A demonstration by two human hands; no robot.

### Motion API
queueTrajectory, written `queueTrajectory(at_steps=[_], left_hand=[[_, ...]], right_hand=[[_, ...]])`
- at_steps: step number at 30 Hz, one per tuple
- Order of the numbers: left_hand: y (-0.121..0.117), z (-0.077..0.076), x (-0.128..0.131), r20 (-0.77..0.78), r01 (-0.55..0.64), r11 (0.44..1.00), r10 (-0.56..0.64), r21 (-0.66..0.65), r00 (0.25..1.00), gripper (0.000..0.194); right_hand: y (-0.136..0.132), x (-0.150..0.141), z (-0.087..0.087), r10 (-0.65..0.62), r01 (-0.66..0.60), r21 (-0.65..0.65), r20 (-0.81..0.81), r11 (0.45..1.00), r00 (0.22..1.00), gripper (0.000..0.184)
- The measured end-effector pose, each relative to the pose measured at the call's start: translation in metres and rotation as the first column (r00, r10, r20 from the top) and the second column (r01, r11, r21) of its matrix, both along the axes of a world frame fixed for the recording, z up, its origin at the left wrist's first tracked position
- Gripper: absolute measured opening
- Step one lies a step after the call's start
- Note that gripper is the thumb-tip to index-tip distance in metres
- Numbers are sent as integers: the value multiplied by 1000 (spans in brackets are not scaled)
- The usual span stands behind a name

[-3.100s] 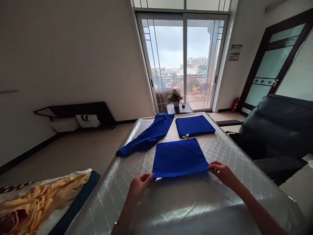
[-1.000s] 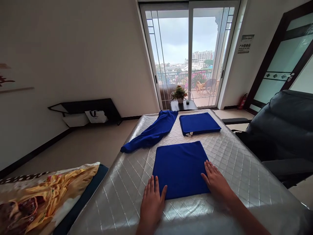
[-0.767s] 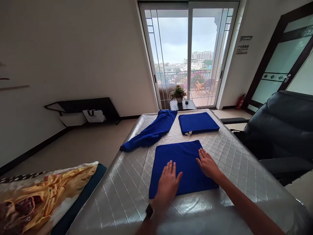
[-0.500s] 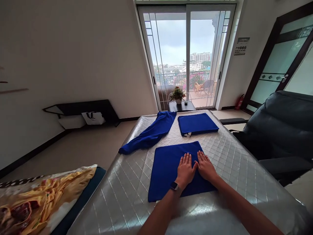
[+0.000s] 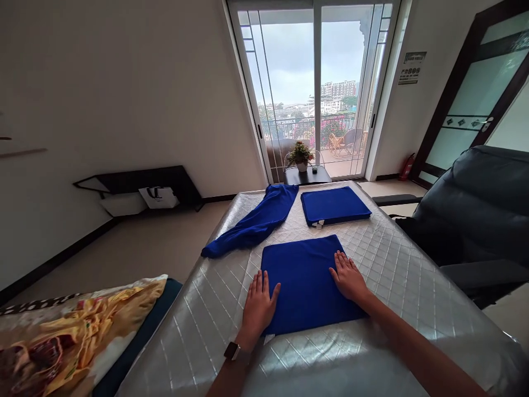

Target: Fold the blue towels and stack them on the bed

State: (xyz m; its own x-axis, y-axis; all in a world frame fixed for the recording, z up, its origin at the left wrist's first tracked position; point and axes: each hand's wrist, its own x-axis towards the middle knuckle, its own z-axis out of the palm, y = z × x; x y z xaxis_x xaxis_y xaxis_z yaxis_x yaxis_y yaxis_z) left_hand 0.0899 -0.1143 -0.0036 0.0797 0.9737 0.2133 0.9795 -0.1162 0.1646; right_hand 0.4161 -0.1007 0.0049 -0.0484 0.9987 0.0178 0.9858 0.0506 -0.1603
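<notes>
A blue cloth (image 5: 306, 281), folded into a flat rectangle, lies on the silver quilted table cover (image 5: 215, 309) in front of me. My left hand (image 5: 259, 302) rests flat across its left edge, fingers stretched out. On the cloth's right side lies my right hand (image 5: 347, 274), palm down with the fingers extended. A white tag pokes out at the near left edge. Behind it sits a stack of folded blue cloths (image 5: 334, 204) with white tags at its front. To the left of the stack stretches a loose, crumpled blue cloth (image 5: 256, 221).
A black recliner (image 5: 483, 209) stands to the right of the table. Low on the left is bedding with yellow fabric (image 5: 82, 331). Past the far edge, a small dark table (image 5: 308, 176) carries a potted plant (image 5: 301, 156) before a sliding glass door.
My hands went from gripping the cloth's near corners to lying flat on it. Most recently my left hand has slid from the middle to the left edge; my right hand stays on the right.
</notes>
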Motion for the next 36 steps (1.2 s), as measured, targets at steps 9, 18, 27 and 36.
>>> queueTrajectory(at_steps=[9,18,27,36], left_hand=[[-1,-2,4,-70,-28,1000,28,-2,997,85],[12,34,22,-232,-73,997,62,-39,971,85],[68,50,175,44,390,921,-390,13,920,60],[97,31,140,21,244,968,-243,-63,970,65]], right_hand=[[59,-8,37,68,-69,49,19,996,997,68],[83,2,6,19,-18,25,-50,1000,999,68],[86,6,-1,37,-37,46,-6,998,999,65],[87,4,-1,13,-11,42,-54,999,998,66]])
